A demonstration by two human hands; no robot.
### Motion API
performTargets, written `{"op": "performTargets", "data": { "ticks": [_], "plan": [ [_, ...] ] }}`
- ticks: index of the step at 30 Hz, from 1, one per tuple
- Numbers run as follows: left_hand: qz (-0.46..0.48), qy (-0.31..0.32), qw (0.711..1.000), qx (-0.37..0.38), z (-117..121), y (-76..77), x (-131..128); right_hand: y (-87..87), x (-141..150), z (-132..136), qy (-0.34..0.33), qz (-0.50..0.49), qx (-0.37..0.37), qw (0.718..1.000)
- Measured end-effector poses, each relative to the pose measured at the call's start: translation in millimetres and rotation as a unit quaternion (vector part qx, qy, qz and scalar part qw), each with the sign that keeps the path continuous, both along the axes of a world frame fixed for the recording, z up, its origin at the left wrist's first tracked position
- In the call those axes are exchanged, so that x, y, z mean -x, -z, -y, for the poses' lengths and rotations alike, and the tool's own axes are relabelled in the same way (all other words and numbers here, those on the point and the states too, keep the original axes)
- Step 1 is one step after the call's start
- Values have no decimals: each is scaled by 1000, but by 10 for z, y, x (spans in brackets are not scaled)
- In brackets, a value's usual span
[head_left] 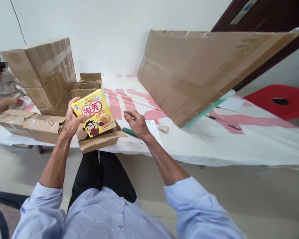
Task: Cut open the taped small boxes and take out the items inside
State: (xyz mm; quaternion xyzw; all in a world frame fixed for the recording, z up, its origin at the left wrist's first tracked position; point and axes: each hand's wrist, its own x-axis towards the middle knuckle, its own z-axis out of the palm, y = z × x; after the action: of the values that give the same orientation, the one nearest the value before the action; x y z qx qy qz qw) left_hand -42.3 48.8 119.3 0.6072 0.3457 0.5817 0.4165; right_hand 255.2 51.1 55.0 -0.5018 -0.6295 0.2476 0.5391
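My left hand (pixel 73 118) grips a yellow snack box (pixel 96 113) by its left side, thumb across the front. The box has red-and-white lettering, a cartoon child and a picture of round puffs. It is tilted above an opened cardboard carton (pixel 99 143), whose flap sticks out at the table edge. What lies inside the carton is mostly hidden. To the right of the box, apart from it, my right hand (pixel 137 124) hovers with its fingers curled together; whether anything is between them does not show. A green strip-like object (pixel 129 132) lies just beneath that hand.
Behind stand another opened carton (pixel 89 84) and a tall taped carton stack (pixel 49 73). Low cartons (pixel 37 126) lie at left, beside another person (pixel 5 93). A large cardboard panel (pixel 201 69) leans at right. A red stool (pixel 281 101) stands beyond the white-covered table (pixel 214 149).
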Motion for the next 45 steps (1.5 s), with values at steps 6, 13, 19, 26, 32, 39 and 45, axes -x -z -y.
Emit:
{"op": "performTargets", "data": {
  "ticks": [6, 13, 19, 26, 32, 39, 45],
  "plan": [
    [-51, 29, 998, -38, 160, -211, -88, -493, 307, 237, -188, 19, 6, 982],
    [-102, 16, 992, -73, 221, -435, 123, -587, 471, 202, -172, 19, -22, 985],
    [-163, -56, 975, -142, 269, -536, 411, -536, 465, 134, -173, 91, -73, 978],
    [-106, -244, 942, -205, 858, -673, 965, -439, 564, 147, -228, 356, 37, 905],
    [-205, -289, 935, 29, 1471, -231, 1737, -326, 597, 114, -181, 429, 26, 884],
    [-468, -181, 791, 351, 1912, 986, 2549, -193, 560, -71, -67, 466, 12, 882],
    [-603, -195, 657, 408, 2672, 1687, 3099, -280, 593, -85, -30, 473, 91, 876]
  ]
}}
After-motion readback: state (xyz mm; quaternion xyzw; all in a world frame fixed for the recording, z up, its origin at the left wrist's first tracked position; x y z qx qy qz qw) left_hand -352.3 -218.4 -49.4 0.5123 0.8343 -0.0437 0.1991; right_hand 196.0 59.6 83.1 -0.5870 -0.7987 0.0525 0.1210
